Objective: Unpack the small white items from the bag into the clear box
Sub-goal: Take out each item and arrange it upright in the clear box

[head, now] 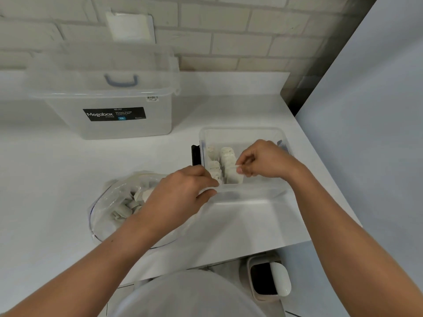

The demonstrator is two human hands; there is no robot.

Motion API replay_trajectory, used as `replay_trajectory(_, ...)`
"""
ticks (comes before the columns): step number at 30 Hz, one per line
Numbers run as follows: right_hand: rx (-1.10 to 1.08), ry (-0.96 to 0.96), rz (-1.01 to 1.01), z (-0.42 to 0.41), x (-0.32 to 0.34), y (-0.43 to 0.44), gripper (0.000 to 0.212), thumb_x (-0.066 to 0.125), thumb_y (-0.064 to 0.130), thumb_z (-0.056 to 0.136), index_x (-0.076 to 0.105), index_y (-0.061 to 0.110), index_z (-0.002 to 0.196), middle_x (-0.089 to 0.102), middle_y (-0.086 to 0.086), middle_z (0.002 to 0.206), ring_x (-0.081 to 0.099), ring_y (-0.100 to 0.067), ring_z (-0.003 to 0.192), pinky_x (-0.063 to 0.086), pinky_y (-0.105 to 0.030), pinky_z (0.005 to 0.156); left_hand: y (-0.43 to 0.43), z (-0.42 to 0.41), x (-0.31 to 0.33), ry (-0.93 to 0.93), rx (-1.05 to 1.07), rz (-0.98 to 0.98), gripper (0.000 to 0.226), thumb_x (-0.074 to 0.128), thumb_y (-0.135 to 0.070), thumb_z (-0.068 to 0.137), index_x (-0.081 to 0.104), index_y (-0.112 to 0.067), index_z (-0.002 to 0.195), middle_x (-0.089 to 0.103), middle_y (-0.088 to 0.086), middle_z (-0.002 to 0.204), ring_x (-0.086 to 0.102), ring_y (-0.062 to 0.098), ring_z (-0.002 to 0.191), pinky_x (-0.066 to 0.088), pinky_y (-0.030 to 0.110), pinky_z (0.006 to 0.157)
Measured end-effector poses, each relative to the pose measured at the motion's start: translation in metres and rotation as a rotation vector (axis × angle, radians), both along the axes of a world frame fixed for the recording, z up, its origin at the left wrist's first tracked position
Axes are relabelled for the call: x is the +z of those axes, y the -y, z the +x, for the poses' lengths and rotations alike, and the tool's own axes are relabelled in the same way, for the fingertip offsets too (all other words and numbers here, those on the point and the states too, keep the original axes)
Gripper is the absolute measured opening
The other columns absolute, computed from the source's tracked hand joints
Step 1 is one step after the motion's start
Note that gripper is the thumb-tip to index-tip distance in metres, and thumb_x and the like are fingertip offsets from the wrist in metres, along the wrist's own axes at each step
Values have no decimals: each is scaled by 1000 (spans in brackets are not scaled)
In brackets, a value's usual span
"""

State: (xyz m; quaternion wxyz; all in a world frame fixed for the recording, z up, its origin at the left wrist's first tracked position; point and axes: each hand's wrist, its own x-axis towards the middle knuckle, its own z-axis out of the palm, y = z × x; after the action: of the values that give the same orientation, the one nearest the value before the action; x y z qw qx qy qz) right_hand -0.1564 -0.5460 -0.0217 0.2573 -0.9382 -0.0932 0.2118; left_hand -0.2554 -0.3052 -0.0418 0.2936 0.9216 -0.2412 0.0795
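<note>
Head view: the small white items point(225, 160) stand on edge in tidy rows inside the clear box point(242, 131), filling its left half. The box sits on the white counter point(57, 179), close to the counter's right edge.

The right hand point(265, 159) is down inside the box from the three o'clock side. Its fingers are curled, and thumb and forefinger pinch one of the small white items at the right end of the rows. The left hand point(183, 193) comes in from seven o'clock and grips the box's near-left corner, thumb on the outside of the rim and fingertips over its top edge.

At about eight o'clock from the box, just beside it, the bag point(100, 216) lies open on the counter. It is clear plastic, with more of the white pieces heaped inside, and the left forearm crosses over it. A black object point(195, 155) touches the box's left wall at nine o'clock; I cannot tell what it is.

Further off at ten o'clock stands a big translucent storage tub point(109, 129) with a black Megabox label, set before the pale brick wall point(229, 30). Down at five o'clock, past the counter edge, a small bin point(265, 280) stands on the floor.
</note>
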Motion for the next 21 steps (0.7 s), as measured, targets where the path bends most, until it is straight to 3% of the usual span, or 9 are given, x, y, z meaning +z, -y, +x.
replay_trajectory(2, 36, -73, -44, 3, -12, -2, 12, 84, 22, 83, 80, 20, 94, 77, 5, 72, 75, -10, 71, 62, -33, 83, 1, 1, -2, 37, -4, 33, 12, 75, -23, 91, 80, -25, 101, 71, -9, 101, 70, 17, 83, 60, 39, 61)
replay_trajectory(6, 114, -72, -182, 7, -26, -6, 16, 83, 25, 84, 81, 25, 100, 70, 17, 80, 70, -6, 85, 53, -23, 75, 2, 3, -4, 74, -6, 50, 9, 79, -17, 87, 81, -23, 93, 72, -8, 94, 71, 18, 78, 59, 36, 55)
replay_trajectory(9, 137, -75, -235, 12, -32, -7, 16, 82, 24, 84, 80, 24, 100, 73, 12, 89, 69, -9, 89, 49, -20, 70, 4, 5, -5, 84, -4, 56, 8, 80, -16, 85, 81, -22, 91, 72, -6, 91, 72, 20, 75, 59, 38, 53)
replay_trajectory(11, 148, -66, -258, 13, -37, -8, 16, 82, 23, 85, 81, 23, 101, 76, 9, 96, 70, -10, 92, 51, -22, 74, 4, 5, -6, 88, 1, 51, 8, 80, -15, 85, 81, -21, 90, 71, -6, 89, 71, 20, 74, 59, 39, 52)
replay_trajectory(16, 153, -50, -304, 13, -41, -12, 22, 82, 24, 85, 79, 20, 106, 76, 4, 106, 65, -11, 87, 48, -23, 75, 4, 4, -8, 95, 11, 29, 6, 78, -15, 87, 80, -20, 89, 71, -6, 89, 71, 20, 73, 58, 39, 51)
replay_trajectory(21, 103, -25, -300, 11, -34, -10, 27, 88, 32, 78, 77, 23, 101, 72, 4, 99, 65, -13, 85, 44, -19, 60, 3, 1, -7, 85, 2, 39, 11, 78, -15, 87, 79, -20, 97, 70, -7, 97, 71, 20, 74, 59, 36, 54)
